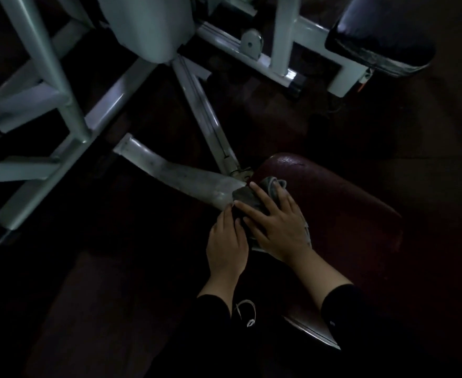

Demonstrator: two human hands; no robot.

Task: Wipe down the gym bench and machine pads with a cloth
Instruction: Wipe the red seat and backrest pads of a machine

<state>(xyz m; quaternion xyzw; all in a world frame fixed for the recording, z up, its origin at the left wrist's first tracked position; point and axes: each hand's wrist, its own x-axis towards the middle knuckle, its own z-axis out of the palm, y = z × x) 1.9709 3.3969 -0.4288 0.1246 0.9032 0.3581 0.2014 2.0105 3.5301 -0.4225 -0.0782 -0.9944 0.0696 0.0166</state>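
The cloth (254, 199), grey and crumpled, lies at the far-left corner of the dark red seat pad (341, 214), overlapping onto the pale metal frame tube (186, 175) that meets this corner. The right hand (276, 222) presses flat on the cloth, fingers (259, 193) straight and spread apart. The left hand (225, 244) is at the pad's left edge, just beside the right hand, its fingers (228, 214) curled over the near edge of the cloth; the grip itself is dim. Both sleeves are black. A dark upholstered pad (382, 36) sits on the grey machine frame (281, 39), well apart toward the upper right
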